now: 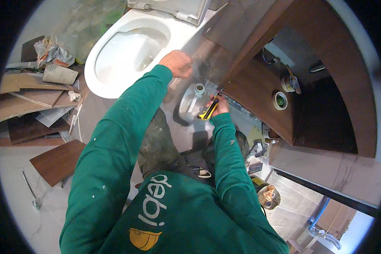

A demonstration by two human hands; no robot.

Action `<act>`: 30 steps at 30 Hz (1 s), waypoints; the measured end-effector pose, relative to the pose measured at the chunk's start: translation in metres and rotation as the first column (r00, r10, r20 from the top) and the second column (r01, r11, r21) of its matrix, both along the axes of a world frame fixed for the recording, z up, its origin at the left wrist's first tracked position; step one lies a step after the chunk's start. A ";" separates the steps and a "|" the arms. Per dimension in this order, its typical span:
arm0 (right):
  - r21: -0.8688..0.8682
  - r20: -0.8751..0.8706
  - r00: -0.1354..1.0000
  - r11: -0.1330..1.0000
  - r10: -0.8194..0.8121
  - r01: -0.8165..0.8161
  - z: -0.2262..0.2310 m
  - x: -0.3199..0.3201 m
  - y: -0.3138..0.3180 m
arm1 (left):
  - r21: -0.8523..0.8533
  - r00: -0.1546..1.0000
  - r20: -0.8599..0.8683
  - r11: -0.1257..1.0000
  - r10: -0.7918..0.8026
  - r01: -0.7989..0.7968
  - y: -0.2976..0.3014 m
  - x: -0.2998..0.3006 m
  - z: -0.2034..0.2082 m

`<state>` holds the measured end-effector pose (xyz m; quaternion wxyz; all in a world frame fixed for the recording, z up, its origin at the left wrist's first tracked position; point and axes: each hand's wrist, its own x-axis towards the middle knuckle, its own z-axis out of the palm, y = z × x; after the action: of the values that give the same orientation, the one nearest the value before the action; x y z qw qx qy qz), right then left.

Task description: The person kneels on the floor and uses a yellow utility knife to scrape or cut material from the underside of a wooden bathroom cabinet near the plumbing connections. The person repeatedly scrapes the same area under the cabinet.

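My right hand (222, 106) is wrapped round a yellow and black utility knife (208, 110), low in front of the wooden cabinet. Just left of it, a translucent plastic jug (186, 103) with an uncapped neck stands on the floor. My left hand (176, 64) is closed in a fist at the right side of the white toilet bowl (92, 70). Whatever that fist may hold is hidden, and I cannot tell whether it touches the rim. The toilet's seat and lid (186, 9) are at the top edge.
A dark brown cabinet (258, 95) fills the right, with a white-rimmed round thing (280, 100) and a brush (293, 80) on it. Boards and scraps (34, 101) are piled left, above a loose brown panel (57, 163). A used tin (270, 197) stands lower right, near blue tubing (319, 216).
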<state>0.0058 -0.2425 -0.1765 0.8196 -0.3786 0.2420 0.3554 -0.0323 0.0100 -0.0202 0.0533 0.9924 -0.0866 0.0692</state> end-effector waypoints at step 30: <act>0.141 0.051 0.999 0.990 -0.015 0.007 0.004 -0.018 -0.008 | -0.027 1.000 -0.004 1.000 0.007 -0.007 -0.003 -0.001 0.003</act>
<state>-0.0122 -0.2508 -0.1728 0.8522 -0.3276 0.1971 0.3571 -0.0337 0.0069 -0.0173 0.0668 0.9920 -0.0820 0.0684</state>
